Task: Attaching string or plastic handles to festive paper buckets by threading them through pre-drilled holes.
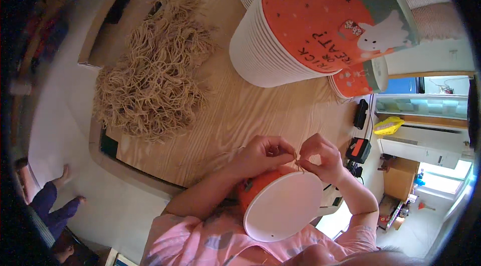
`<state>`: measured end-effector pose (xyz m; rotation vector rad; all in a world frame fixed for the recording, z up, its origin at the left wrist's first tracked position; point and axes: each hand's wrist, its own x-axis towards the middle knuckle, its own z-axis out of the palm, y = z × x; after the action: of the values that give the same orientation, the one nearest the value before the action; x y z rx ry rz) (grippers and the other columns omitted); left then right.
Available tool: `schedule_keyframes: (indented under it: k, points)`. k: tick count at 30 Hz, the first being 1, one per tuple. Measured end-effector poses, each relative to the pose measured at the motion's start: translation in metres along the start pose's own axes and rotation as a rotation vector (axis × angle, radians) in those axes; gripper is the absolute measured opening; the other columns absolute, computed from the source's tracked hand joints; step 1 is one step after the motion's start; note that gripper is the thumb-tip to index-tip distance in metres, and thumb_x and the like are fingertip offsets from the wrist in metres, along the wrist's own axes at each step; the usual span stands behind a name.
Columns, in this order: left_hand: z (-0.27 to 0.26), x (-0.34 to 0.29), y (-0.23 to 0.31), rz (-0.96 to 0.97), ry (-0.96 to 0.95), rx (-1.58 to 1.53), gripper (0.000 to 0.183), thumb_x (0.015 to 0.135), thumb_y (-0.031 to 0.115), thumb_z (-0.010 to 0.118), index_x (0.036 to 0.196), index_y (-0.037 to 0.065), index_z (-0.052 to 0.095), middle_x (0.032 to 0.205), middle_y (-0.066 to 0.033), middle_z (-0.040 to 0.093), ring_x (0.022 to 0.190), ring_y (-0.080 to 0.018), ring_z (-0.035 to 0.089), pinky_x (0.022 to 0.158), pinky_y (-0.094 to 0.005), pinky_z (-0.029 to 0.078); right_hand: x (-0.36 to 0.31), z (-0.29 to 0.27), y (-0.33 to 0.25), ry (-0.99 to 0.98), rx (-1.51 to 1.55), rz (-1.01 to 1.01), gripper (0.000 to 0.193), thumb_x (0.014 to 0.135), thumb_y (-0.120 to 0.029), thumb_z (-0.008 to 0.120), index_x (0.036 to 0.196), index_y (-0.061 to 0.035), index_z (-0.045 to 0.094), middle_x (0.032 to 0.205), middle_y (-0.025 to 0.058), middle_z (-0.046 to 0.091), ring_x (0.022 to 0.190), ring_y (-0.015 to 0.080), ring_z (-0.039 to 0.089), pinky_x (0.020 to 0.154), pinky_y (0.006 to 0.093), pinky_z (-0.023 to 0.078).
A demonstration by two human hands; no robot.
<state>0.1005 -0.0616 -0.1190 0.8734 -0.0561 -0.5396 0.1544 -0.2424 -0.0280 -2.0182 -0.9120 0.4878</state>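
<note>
An orange paper bucket rests against my chest, its white round end facing up toward me. A small dark hole shows near the close edge of that end. At the bucket's far edge, my left hand and my right hand work close together. Each hand pinches a piece of tan twine between thumb and fingers. The twine passes down to the bucket's edge; whether it runs through a hole there I cannot tell.
A big tangled heap of cut twine lies on the wooden table at the left. Tall stacks of nested orange-and-white buckets stand at the far side. Small black devices sit along the right edge. Another person's legs show at far left.
</note>
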Motion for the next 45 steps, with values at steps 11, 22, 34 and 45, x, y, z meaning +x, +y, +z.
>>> schedule_keyframes:
  k: [11, 22, 34, 45]
  points:
    - [0.000, -0.001, 0.004, 0.055, 0.043, 0.119, 0.012, 0.081, 0.013, 0.065, 0.088, 0.003, 0.063, 0.077, 0.0002, 0.062, 0.065, -0.0029, 0.052, 0.057, -0.0188, 0.042, 0.003, 0.005, 0.008, 0.028, 0.018, -0.091, 0.017, 0.066, 0.000, 0.074, 0.079, -0.0048, 0.064, 0.081, 0.0081, 0.057, 0.074, 0.0205, 0.058, 0.062, 0.0301, 0.047]
    - [0.001, 0.002, 0.001, 0.142, 0.104, 0.295, 0.009, 0.079, 0.014, 0.067, 0.084, 0.007, 0.067, 0.074, -0.0005, 0.060, 0.060, -0.0061, 0.050, 0.055, -0.0226, 0.041, -0.001, -0.002, 0.020, -0.023, 0.064, -0.170, 0.013, 0.071, -0.003, 0.071, 0.084, -0.0045, 0.067, 0.081, 0.0089, 0.057, 0.076, 0.0224, 0.059, 0.063, 0.0311, 0.048]
    - [0.002, -0.001, 0.007, 0.173, 0.198, 0.408, 0.010, 0.077, 0.014, 0.067, 0.080, 0.004, 0.064, 0.071, -0.0026, 0.053, 0.059, -0.0088, 0.048, 0.053, -0.0236, 0.039, -0.002, -0.009, 0.011, -0.111, 0.121, -0.227, 0.013, 0.073, -0.002, 0.068, 0.084, -0.0090, 0.070, 0.079, 0.0060, 0.057, 0.071, 0.0176, 0.058, 0.059, 0.0272, 0.046]
    - [0.004, -0.002, 0.008, 0.072, 0.032, 0.465, 0.012, 0.077, 0.015, 0.066, 0.081, 0.004, 0.062, 0.073, -0.0037, 0.056, 0.062, -0.0105, 0.051, 0.054, -0.0248, 0.040, -0.001, -0.006, 0.003, -0.155, 0.087, -0.180, 0.012, 0.072, 0.002, 0.068, 0.081, -0.0056, 0.067, 0.080, 0.0061, 0.058, 0.070, 0.0179, 0.059, 0.059, 0.0277, 0.047]
